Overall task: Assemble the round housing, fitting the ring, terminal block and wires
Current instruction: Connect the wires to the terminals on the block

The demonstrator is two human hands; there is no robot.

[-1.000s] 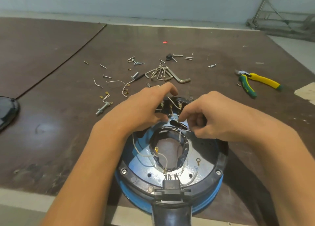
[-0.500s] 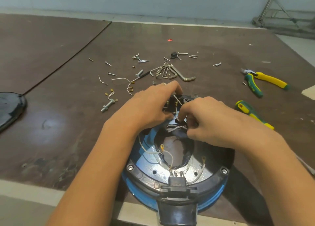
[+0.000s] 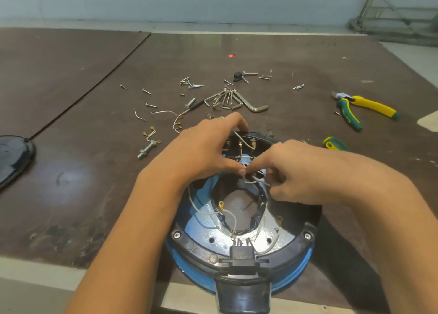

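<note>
Housing (image 3: 201, 230) sat at the near edge of the counter (image 3: 94, 171), open face up, its black ring (image 3: 189, 248) already seated round the rim. We judged the step in hand to be the wiring: the terminal block (image 3: 240, 145) stood at the housing's far side and thin white wires (image 3: 201, 210) trailed loose across the central opening. Our left hand (image 3: 203, 152) arched over the block, forefinger tip on its far edge, thumb curled down to pinch a wire end against the right forefinger. Our right hand (image 3: 301, 171) was curled tight, its grip nearly closed on the same wires just nearer than the block; what the tucked fingers touched we could not tell. Next, we reckoned, a lug had to be steered onto a block terminal, which called for a fine, steady pinch and no tugging on wires already fitted
</note>
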